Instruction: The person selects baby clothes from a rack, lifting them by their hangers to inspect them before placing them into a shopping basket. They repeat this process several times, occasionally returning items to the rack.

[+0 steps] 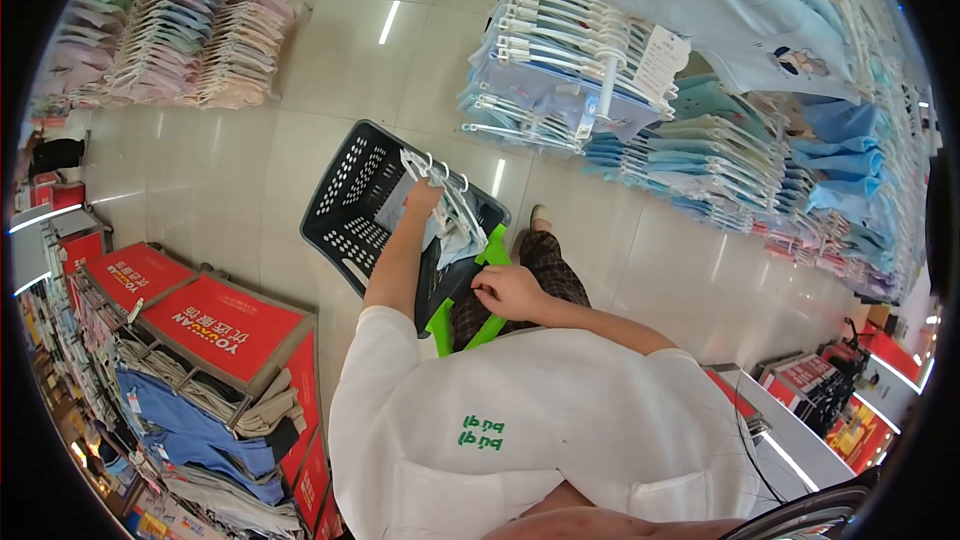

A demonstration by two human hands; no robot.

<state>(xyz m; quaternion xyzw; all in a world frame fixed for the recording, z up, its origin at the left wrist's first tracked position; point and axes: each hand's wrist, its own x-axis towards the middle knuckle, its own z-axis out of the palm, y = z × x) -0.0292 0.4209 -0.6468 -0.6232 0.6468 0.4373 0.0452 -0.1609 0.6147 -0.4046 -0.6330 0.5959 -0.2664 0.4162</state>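
Observation:
A dark grey shopping basket (pixel 345 175) with perforated sides and a green handle (pixel 440 322) is in front of my body. Inside it are light-coloured garments (pixel 460 240) on white hangers (pixel 440 175). My left hand (pixel 424 198) reaches into the basket, its fingers closed around the hangers near their hooks. My right hand (pixel 508 292) is at the near side of the basket with its fingers curled in. The green handle passes beneath this hand and wrist, and nothing shows between the fingers.
Racks of pale blue baby clothes (pixel 715 155) stand at the right, with more hung clothes (pixel 190 25) at the upper left. A display with red sign panels (pixel 215 325) and folded trousers (pixel 195 420) is close on the left. Shiny tiled floor (pixel 370 60) lies ahead.

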